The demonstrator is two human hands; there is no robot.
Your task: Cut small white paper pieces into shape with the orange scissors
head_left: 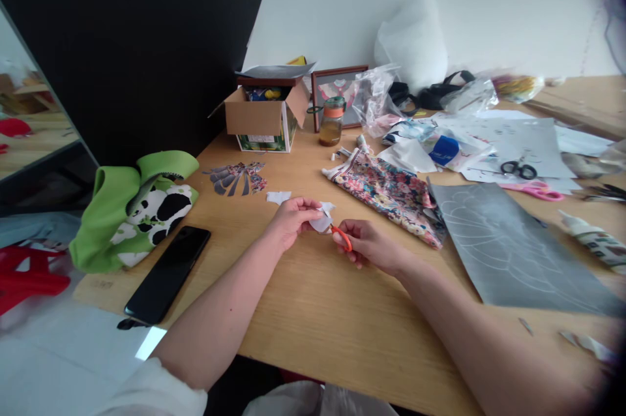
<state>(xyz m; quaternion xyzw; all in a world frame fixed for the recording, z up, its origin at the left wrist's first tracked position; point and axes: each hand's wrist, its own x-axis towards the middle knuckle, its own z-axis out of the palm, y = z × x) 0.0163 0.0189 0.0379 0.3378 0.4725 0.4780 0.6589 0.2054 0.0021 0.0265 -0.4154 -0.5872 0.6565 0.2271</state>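
Centre frame, a small, irregular, thin white scrap [320, 223] sits between my 2 hands: my left hand [295, 215] pinches it, my right hand [360, 242] grips orange-handled scissors [338, 231]. Upper right, a blue rectangular label [444, 150] has unreadable print.

A loose white sleeve [161, 390], softly creased, covers the left arm at the lower left of the frame and ends in a wide, gathered edge near the elbow. Beyond it the left forearm [210, 331] is bare, marked by one small dot. The left hand [296, 219], the right hand [359, 243] and the right forearm [454, 312] are bare too. Pale, greyish-white folded cloth [288, 401] shows at the bottom centre; whether it matches the sleeve is unclear.
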